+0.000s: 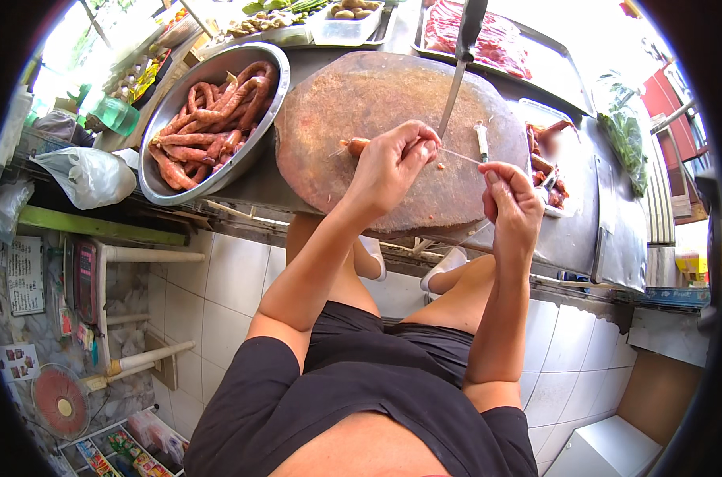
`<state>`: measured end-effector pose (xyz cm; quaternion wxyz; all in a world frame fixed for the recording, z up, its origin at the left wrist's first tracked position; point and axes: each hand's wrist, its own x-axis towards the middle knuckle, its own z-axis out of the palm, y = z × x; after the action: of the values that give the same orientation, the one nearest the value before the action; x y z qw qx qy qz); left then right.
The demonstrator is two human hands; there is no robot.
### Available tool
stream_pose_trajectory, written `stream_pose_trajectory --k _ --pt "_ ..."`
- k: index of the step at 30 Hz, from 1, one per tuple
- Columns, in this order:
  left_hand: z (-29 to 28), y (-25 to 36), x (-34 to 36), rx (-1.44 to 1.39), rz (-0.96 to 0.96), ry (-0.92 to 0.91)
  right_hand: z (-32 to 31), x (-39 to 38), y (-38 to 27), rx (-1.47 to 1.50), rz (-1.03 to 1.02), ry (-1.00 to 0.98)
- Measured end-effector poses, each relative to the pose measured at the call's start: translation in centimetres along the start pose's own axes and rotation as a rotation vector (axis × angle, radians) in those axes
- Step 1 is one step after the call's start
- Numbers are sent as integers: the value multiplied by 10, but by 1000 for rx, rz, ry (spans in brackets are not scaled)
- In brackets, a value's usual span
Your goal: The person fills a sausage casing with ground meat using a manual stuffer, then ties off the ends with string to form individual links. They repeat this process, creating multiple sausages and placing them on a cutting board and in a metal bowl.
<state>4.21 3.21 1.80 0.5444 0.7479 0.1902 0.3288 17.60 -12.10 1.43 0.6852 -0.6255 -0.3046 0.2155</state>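
Observation:
A thin string (462, 156) is stretched between my hands above a thick round chopping block (329, 87). My left hand (389, 168) is closed in a pinch on its left end. The fingers of my right hand (510, 195) close around the other end, over the block's right side. A short brown sausage end (355, 146) pokes out beside my left hand; the rest is hidden under it. A knife (456, 87) with a black handle stands upright, its blade reaching down behind the string. A small white tube-like thing (481, 141) lies near my right hand.
To the left, a metal bowl (277, 119) holds a heap of sausages. At the right stands a white tray (567, 208) with darker sausage pieces. Sliced red meat (488, 40) fills a metal tray at the back. A white plastic bag (87, 176) hangs at the counter's left.

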Motion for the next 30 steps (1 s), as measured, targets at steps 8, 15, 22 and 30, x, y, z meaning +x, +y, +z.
stream_pose_trajectory --k 8,15,22,30 --pt "1 -2 30 160 -50 58 12 40 12 -165 -85 148" --pt "-1 -14 38 274 94 -14 12 74 43 -381 -166 212" --pt "-28 -22 30 303 -96 83 -4 78 61 -480 -170 263" --pt "-189 -48 -9 1059 116 397 -30 47 35 -506 -110 118"
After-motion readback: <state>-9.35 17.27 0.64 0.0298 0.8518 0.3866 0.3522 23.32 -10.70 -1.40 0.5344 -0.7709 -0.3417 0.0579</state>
